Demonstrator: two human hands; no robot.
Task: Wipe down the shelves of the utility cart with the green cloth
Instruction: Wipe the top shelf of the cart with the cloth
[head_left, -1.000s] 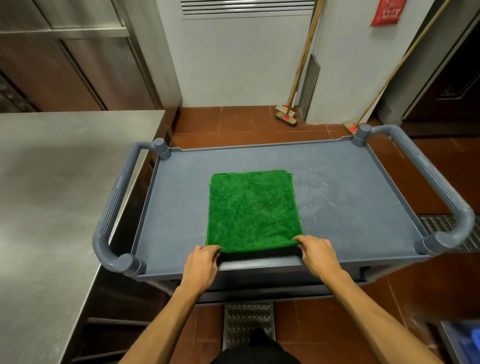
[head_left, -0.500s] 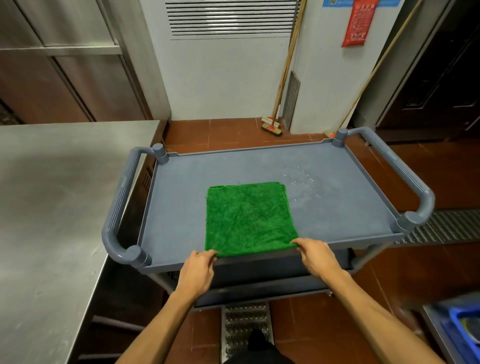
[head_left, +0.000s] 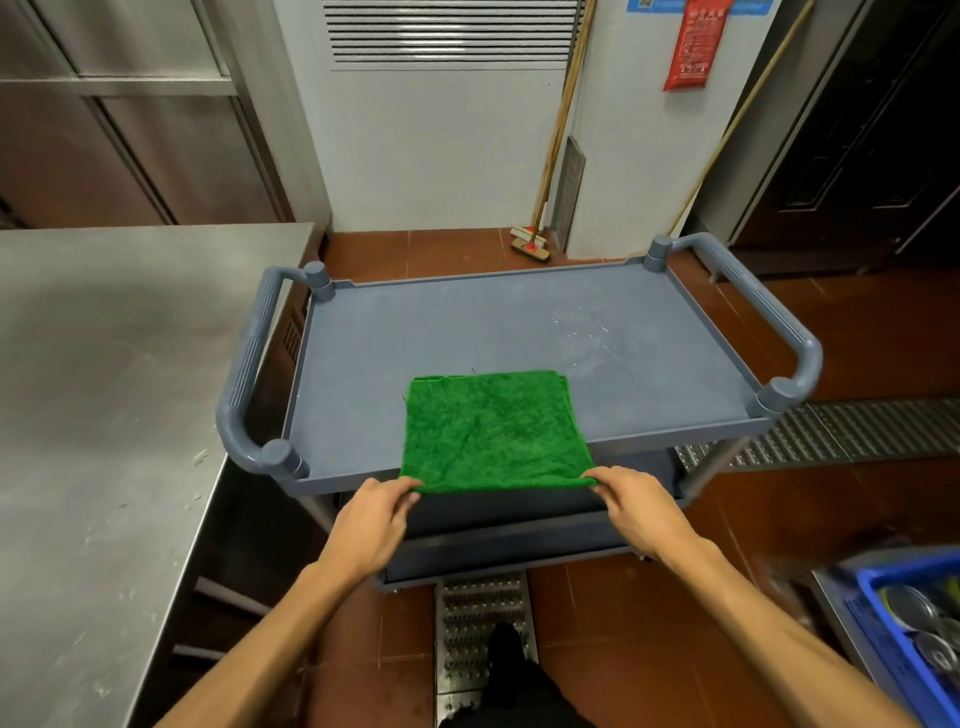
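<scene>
Tiled kitchen, grey cart, green cloth at its near edge

Terracotta floor tiles (head_left: 857, 322) run under everything, with a studded metal drain grate (head_left: 857, 431) set into them on the right. On the left stands a brushed stainless steel table (head_left: 104, 389), its top dull and lightly scuffed. Just beside it is the grey plastic utility cart (head_left: 467, 322), whose rectangular top shelf has a low raised rim and a matt, faintly grainy surface. A ribbed tubular handle (head_left: 249, 364) curves round each short end. A patch of water droplets (head_left: 576, 332) glints on the far right part of the top shelf, and a lower shelf (head_left: 519, 514) shows in shadow beneath the front rim.

The fuzzy green microfibre cloth (head_left: 493, 431) lies flat on the top shelf, near its middle. It is folded into a square, its layers showing along the right side, and its near edge reaches the cart's front rim. The left hand (head_left: 371, 525) pinches the near left corner with curled fingers, and the right hand (head_left: 641, 512) pinches the near right corner the same way.

At the lower right a blue plastic crate (head_left: 893, 644) holds shiny round metal pieces, too blurred to identify. Two wooden broom handles (head_left: 561, 130) lean against the white wall behind
</scene>
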